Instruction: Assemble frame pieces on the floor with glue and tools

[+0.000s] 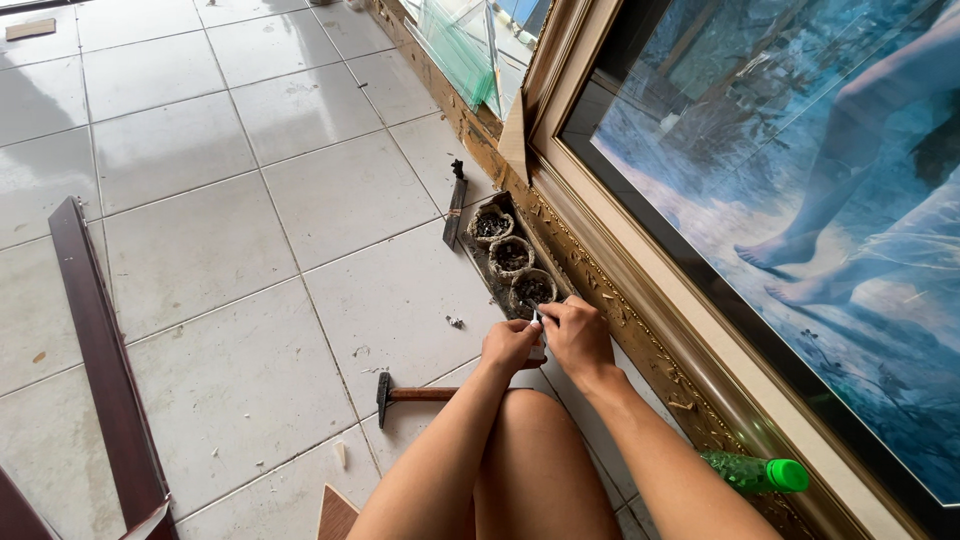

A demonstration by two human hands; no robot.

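Note:
My left hand (510, 345) and my right hand (577, 335) meet over my knee, fingertips pinched together on a small thin metal piece (537, 317), likely a nail. They hover just beside the nearest of three small round cups (532, 289) filled with dark bits, which stand in a narrow dark tray (500, 280). A hammer (400, 394) with a wooden handle lies on the tile floor just left of my left forearm.
A large ornate gilded picture frame (640, 340) with a glazed painting leans along the right. A green plastic bottle (755, 472) rests on its edge. Dark wooden strips (105, 365) lie at left, a dark tool (455, 205) near the tray, glass sheets (460, 50) behind.

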